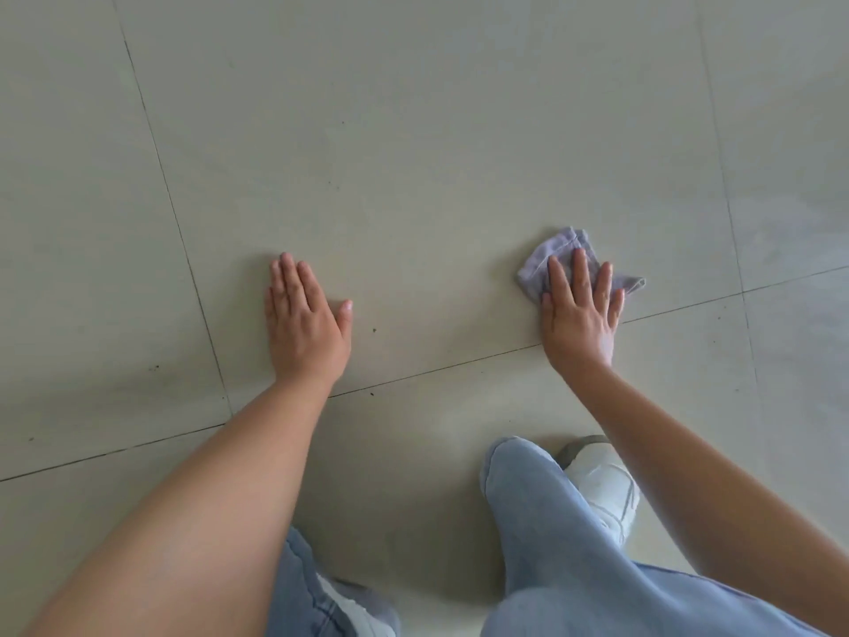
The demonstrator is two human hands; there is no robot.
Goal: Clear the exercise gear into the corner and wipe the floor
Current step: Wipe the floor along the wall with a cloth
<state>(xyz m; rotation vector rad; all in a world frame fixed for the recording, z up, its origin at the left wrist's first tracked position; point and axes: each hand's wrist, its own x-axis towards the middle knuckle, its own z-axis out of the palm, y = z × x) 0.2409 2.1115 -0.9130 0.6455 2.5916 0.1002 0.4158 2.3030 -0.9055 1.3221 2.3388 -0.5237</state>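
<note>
A small grey-purple cloth (542, 259) lies crumpled on the pale tiled floor (413, 154). My right hand (580, 314) presses down on the cloth with straight, spread fingers, so most of the cloth is hidden under the palm. My left hand (305, 321) lies flat on the bare tile to the left, fingers together and thumb out, holding nothing. No exercise gear is in view.
Dark grout lines cross the floor, and small dark specks (374, 331) dot the tiles between my hands. My knees in light blue jeans (542, 521) and a white shoe (602, 485) are at the bottom of the view.
</note>
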